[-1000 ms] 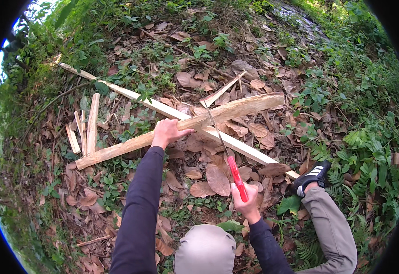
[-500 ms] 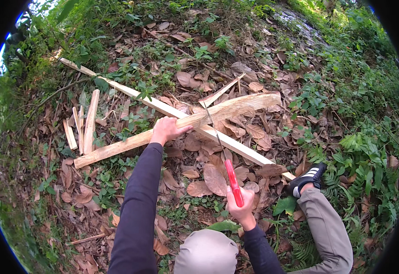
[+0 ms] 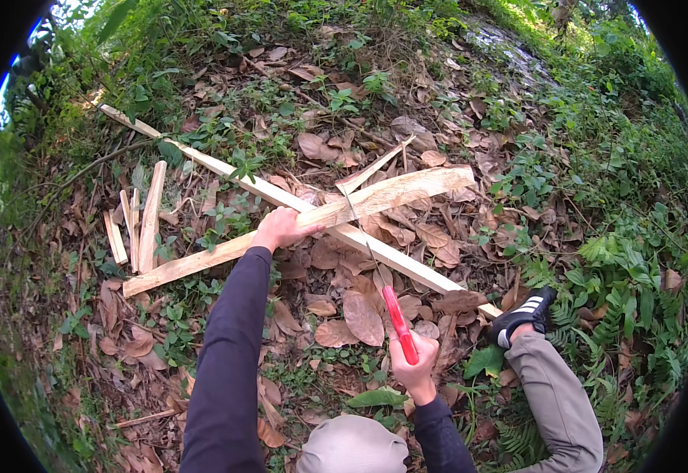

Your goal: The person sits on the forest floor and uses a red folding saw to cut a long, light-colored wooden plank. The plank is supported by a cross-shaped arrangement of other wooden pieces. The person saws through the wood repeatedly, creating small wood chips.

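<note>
Dozens of dry brown leaves [image 3: 364,318] covered the ground [image 3: 338,380] of this outdoor spot, mixed with low green plants [image 3: 628,213] that grew denser toward the right. A long pale strip [image 3: 265,189] ran from upper left to lower right, and a thick plank [image 3: 397,193] lay across it. Several short wooden pieces [image 3: 150,217] lay near the plank's left end, and a split wedge [image 3: 375,165] lay just past its far edge.

The left hand [image 3: 281,229] was closed over the plank just left of the crossing, thumb stretched along the near side; its fingertips were hidden. The right hand [image 3: 416,364] was wrapped around the red handle of a handsaw [image 3: 393,303], fingers curled in. Its thin blade slanted across the plank just right of the crossing; the depth of any cut could not be told.

White stripes marked a black shoe [image 3: 527,314] at the strip's lower end; any lettering on the saw was too small to read.
</note>
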Demonstrator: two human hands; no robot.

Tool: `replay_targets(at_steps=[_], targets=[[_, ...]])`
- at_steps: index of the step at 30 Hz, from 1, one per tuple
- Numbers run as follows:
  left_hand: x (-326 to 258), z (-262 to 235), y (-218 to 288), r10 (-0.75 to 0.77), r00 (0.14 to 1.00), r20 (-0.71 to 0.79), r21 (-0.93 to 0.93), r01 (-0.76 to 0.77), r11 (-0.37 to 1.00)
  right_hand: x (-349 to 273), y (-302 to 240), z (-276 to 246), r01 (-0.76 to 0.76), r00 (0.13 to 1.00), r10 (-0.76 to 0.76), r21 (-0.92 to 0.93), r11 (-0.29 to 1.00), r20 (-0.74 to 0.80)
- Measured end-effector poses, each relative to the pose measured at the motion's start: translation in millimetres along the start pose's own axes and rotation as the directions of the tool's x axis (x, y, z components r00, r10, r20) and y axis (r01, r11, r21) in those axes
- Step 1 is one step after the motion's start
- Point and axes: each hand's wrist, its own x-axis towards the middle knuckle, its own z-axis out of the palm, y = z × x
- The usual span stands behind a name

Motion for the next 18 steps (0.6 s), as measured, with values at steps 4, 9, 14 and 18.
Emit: replay_targets(at_steps=[4, 9, 14, 18], targets=[[-2, 1, 3, -0.005, 1.000, -0.028, 0.019, 0.006, 1.000, -14, -7, 6, -0.059, 0.998, 0.059, 0.012, 0.998, -0.016], [-4, 3, 6, -0.004, 0.998, -0.069, 0.086, 0.010, 0.996, -39, -16, -8, -0.076, 0.997, 0.077, 0.032, 0.997, -0.032], [-3, 11, -2, 0.012, 0.988, -0.155, 0.140, 0.010, 0.990, -18, -11, 8, -0.120, 0.993, 0.119, 0.053, 0.991, 0.016], [-5, 12, 9, -0.039, 0.978, -0.206, 0.133, 0.067, 0.989, -22, -13, -2, 0.009, 0.999, -0.009, -0.012, 1.000, -0.033]])
